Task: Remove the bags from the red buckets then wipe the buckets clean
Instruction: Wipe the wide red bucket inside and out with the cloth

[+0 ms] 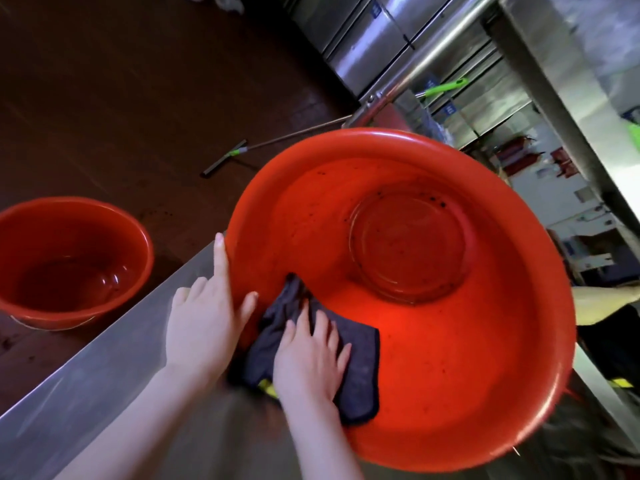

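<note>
The large red bucket (450,375) is lying tilted on the steel counter (104,375), mouth facing the camera, no bag inside. The second red bucket (34,237) is standing on the dark floor, well apart to the left of the left hand, also bagless, interior glossy. The left hand (204,313) is gripping the large bucket's near rim: thumb over the inner side, fingers straight along the outside. Just right of it, the right hand (308,355) is pressing flat, fingers spread, on a dark cloth (360,368) against the inner wall. A squeegee (225,159) is lying on the floor beyond the left hand. Dark specks (440,202) are dotting the base, beyond the cloth.
</note>
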Demonstrator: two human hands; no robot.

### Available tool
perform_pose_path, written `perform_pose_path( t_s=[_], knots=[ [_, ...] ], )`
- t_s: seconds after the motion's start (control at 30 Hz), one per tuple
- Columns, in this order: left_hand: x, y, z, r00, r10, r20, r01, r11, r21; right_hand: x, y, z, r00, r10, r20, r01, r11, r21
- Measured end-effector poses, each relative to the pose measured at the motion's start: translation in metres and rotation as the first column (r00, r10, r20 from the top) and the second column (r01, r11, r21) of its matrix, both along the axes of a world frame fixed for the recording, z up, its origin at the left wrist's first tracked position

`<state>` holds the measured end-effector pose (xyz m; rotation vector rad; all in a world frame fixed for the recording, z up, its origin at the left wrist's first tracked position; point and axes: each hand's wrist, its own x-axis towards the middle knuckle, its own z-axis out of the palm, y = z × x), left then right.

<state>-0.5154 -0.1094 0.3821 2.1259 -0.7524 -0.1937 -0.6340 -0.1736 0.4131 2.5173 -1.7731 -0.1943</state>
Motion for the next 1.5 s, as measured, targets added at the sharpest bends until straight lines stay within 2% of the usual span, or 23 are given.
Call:
perform_pose_path(
  t_s=[0.13, 0.27, 0.33, 0.47, 0.6, 0.67, 0.77, 0.9, 1.0, 1.07, 1.17, 1.27, 1.33, 1.4, 1.47, 1.5],
  knots=[
    [0.0, 0.001, 0.0, 1.0, -0.003, -0.015, 0.003, 1.0, -0.013, 0.0, -0.076, 0.008, 0.986, -0.164, -0.013, 0.164, 0.98, 0.115],
    [-0.001, 0.0, -0.003, 1.0, 0.007, -0.022, -0.008, 0.999, -0.041, 0.016, -0.136, 0.007, 0.966, -0.257, 0.031, 0.245, 0.947, 0.209],
    [-0.002, -0.002, -0.005, 1.0, 0.009, 0.005, -0.009, 0.999, -0.045, 0.031, -0.144, 0.001, 0.964, -0.254, 0.076, 0.234, 0.951, 0.204],
    [-0.001, -0.004, -0.007, 1.0, 0.0, 0.013, 0.0, 1.0, -0.003, 0.059, -0.11, -0.004, 0.981, -0.049, 0.19, 0.022, 0.99, 0.142],
    [-0.001, -0.005, -0.004, 1.0, 0.007, -0.015, -0.007, 1.0, 0.028, 0.031, -0.037, -0.01, 0.979, 0.192, 0.065, -0.198, 0.974, 0.108],
    [-0.001, -0.005, -0.002, 1.0, -0.004, -0.008, 0.004, 0.999, 0.039, 0.012, -0.008, -0.011, 0.977, 0.207, 0.058, -0.213, 0.97, 0.118],
    [-0.002, -0.004, 0.002, 0.999, -0.042, 0.031, 0.04, 0.997, 0.072, 0.003, -0.007, -0.013, 0.994, 0.095, 0.054, -0.1, 0.989, 0.105],
    [-0.001, -0.001, 0.002, 0.999, -0.029, 0.021, 0.027, 0.998, 0.065, 0.02, -0.066, -0.008, 0.987, -0.12, 0.106, 0.104, 0.984, 0.145],
    [-0.001, 0.0, 0.002, 0.998, -0.036, 0.043, 0.034, 0.998, 0.048, 0.033, -0.115, 0.004, 0.917, -0.352, 0.185, 0.305, 0.921, 0.243],
    [-0.004, -0.002, -0.001, 0.997, -0.041, 0.072, 0.037, 0.998, 0.048, 0.041, -0.127, 0.006, 0.874, -0.427, 0.232, 0.348, 0.883, 0.315],
    [-0.004, -0.006, -0.005, 0.995, -0.03, 0.096, 0.022, 0.996, 0.083, 0.059, -0.1, 0.002, 0.88, -0.355, 0.314, 0.277, 0.923, 0.266],
    [-0.005, -0.002, -0.001, 0.998, -0.035, 0.042, 0.032, 0.997, 0.064, 0.059, -0.039, -0.009, 0.962, -0.152, 0.228, 0.116, 0.98, 0.163],
    [-0.001, 0.006, 0.001, 0.997, -0.023, -0.08, 0.018, 0.998, -0.068, 0.047, -0.01, -0.011, 0.987, -0.058, 0.146, 0.038, 0.99, 0.136],
    [0.009, 0.011, 0.009, 0.982, 0.021, -0.187, -0.069, 0.964, -0.255, 0.031, -0.004, -0.009, 0.996, 0.013, 0.084, -0.023, 0.993, 0.119],
    [0.025, 0.006, 0.022, 0.975, 0.078, -0.207, -0.154, 0.911, -0.382, 0.021, -0.009, -0.004, 0.994, 0.098, 0.047, -0.102, 0.989, 0.111],
    [0.033, 0.0, 0.028, 0.983, 0.072, -0.171, -0.137, 0.905, -0.402, 0.018, -0.013, -0.002, 0.99, 0.136, 0.038, -0.14, 0.983, 0.119]
  ],
)
